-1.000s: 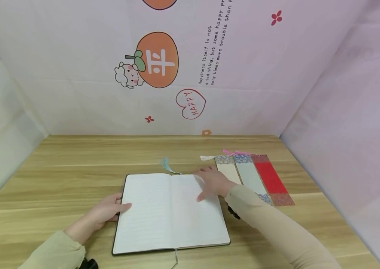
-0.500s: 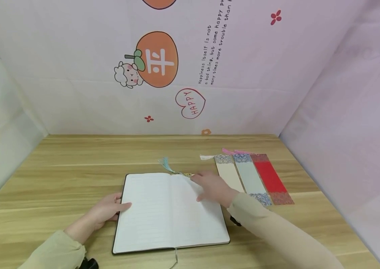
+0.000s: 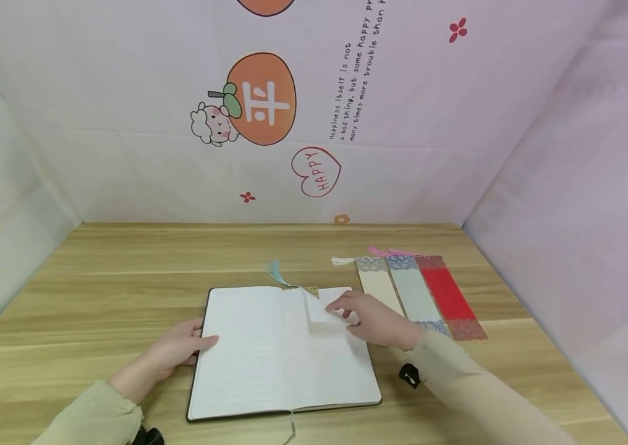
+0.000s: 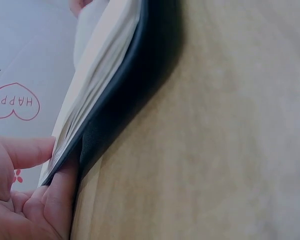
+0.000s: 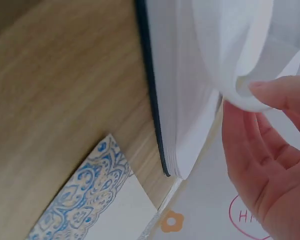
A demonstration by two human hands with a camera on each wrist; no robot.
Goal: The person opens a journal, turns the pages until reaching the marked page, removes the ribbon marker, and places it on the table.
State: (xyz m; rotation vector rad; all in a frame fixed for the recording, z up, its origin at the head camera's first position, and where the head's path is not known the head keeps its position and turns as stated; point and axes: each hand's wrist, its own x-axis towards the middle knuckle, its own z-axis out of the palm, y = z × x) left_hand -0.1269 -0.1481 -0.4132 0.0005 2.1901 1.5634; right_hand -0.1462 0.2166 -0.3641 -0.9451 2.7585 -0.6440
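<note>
An open notebook [image 3: 241, 355] with blank-looking lined pages and a dark cover lies on the table in the head view. My left hand [image 3: 177, 345] grips its left edge; in the left wrist view the thumb rests at the page edge and fingers go under the cover [image 4: 155, 45]. My right hand [image 3: 375, 316] pinches the upper right corner of a page [image 5: 220, 55], which curls up and leftward. From the top edge near the spine peeks a bookmark [image 3: 312, 291] with a yellow patterned end and a light blue tassel [image 3: 274, 272]; the page hides the rest.
To the notebook's right lie a cream bookmark [image 3: 379, 287], a pale blue bookmark [image 3: 416, 290] and a red bookmark [image 3: 450, 296], with tassels at their far ends. A grey ribbon [image 3: 292, 425] hangs from the notebook's near edge. Printed cloth walls [image 3: 152, 179] bound the table.
My right hand has moved from the page's top right toward the viewer, curling the page corner up. More of the bookmark's yellow end shows. The left hand stays put.
</note>
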